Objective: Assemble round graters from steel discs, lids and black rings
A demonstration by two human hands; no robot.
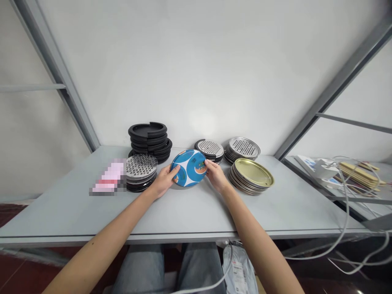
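Observation:
A round blue lid (pixel 189 168) with white and orange print is tilted up above the grey table (pixel 183 212), held between both hands. My left hand (pixel 163 180) grips its left edge, thumb on the face. My right hand (pixel 216 175) pinches its right edge. Just behind the lid sits a black ring with a perforated metal disc (pixel 210 149). To the left of my left hand stands a stack of spiked metal discs on black rings (pixel 141 171).
A stack of black rings (pixel 150 141) stands at the back left. A stack of perforated metal plates (pixel 243 148) and a stack of gold lids (pixel 252 175) sit at the right. A blurred pink object (pixel 108 179) lies at the left. Cables and wooden sticks (pixel 359 171) lie far right.

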